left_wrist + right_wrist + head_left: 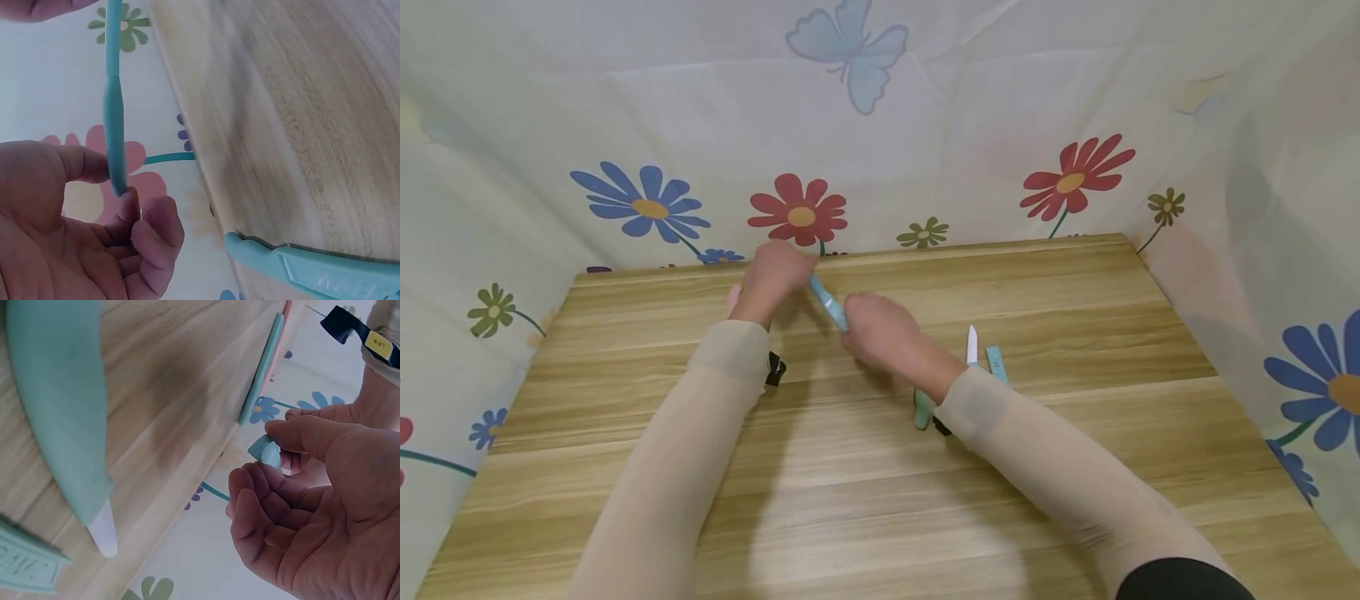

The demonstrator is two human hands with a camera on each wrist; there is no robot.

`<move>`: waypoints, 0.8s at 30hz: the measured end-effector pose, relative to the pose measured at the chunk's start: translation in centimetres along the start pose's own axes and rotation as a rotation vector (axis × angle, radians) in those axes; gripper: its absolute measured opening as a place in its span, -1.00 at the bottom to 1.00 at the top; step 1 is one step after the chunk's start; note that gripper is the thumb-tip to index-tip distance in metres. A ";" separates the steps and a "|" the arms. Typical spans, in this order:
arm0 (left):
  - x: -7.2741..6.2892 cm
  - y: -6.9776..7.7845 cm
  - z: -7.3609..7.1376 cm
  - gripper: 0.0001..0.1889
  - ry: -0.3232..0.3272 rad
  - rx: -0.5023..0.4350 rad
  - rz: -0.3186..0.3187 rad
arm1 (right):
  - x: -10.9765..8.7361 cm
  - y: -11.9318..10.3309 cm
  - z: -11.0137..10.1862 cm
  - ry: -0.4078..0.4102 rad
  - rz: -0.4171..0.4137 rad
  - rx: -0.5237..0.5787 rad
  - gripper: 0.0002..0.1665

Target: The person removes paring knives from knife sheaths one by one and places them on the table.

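Note:
A light-blue sheathed knife (827,302) is held between both hands above the far part of the table. My left hand (777,271) pinches one end between thumb and fingertips; in the left wrist view, the slim handle (114,134) stands edge-on there. My right hand (883,333) pinches the other end, and in the right wrist view the blue tip (267,452) shows between thumb and fingers. Beneath the left hand, a second teal knife in a lettered sheath (337,272) lies on the table. The right hand covers part of the held knife in the head view.
Near my right forearm lie a white blade (973,343), a loose blue sheath (996,364) and a green curved handle (922,409). A pink item (734,296) is partly hidden behind the left wrist. Flower-printed cloth (865,142) stands along the table's back edge.

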State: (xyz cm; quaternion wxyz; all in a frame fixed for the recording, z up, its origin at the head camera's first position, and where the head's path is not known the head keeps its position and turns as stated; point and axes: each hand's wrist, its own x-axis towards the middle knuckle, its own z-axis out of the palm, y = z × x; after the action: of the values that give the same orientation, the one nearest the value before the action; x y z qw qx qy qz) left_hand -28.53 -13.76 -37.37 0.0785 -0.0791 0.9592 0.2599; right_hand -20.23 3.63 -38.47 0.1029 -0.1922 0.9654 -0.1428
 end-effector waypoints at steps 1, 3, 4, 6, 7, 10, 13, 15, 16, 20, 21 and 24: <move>0.0 0.0 -0.1 -0.59 -0.003 -0.017 0.002 | -0.1 0.1 -0.1 0.003 0.001 0.004 -0.79; -0.1 0.0 -0.3 -0.59 -0.008 -0.051 0.004 | -0.3 0.3 -0.2 0.010 0.003 0.014 -0.78; -0.1 -0.1 -0.3 -0.60 -0.012 -0.080 0.003 | -0.4 0.4 -0.3 0.013 0.006 0.021 -0.78; -0.2 -0.1 -0.5 -0.62 -0.021 -0.138 0.010 | -0.6 0.7 -0.4 0.022 0.006 0.027 -0.77; -0.2 -0.2 -0.5 -0.62 -0.029 -0.174 0.008 | -0.7 0.8 -0.5 0.026 0.005 0.030 -0.77; -0.4 -0.6 -0.7 -0.61 -0.050 -0.290 0.005 | -1.0 1.2 -0.7 0.041 0.007 0.034 -0.78; -0.7 -1.0 -0.6 -0.55 -0.077 -0.391 0.006 | -1.4 1.6 -1.0 0.050 0.012 0.034 -0.79; -0.9 -1.3 -0.5 -0.55 -0.095 -0.465 0.008 | -1.6 1.8 -1.2 0.055 0.015 0.039 -0.81; -1.0 -1.4 -0.4 -0.56 -0.107 -0.507 0.013 | -1.8 1.9 -1.3 0.056 0.018 0.043 -0.82; -1.7 -1.9 -0.3 -0.59 -0.154 -0.674 0.014 | -2.2 2.4 -1.5 0.062 0.025 0.065 -0.85; -1.8 -1.9 -0.3 -0.59 -0.168 -0.713 0.013 | -2.3 2.5 -1.5 0.066 0.025 0.066 -0.84; -2.2 -2.1 -0.1 -0.60 -0.212 -0.818 0.002 | -2.5 3.1 -1.6 0.080 0.018 0.073 -0.80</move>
State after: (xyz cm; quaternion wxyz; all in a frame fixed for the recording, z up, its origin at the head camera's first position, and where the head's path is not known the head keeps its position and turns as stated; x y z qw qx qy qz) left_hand -25.97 -15.38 -37.85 0.1388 -0.0758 0.7635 0.6261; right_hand -19.43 7.75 -37.62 0.0726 -0.1741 0.9646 -0.1844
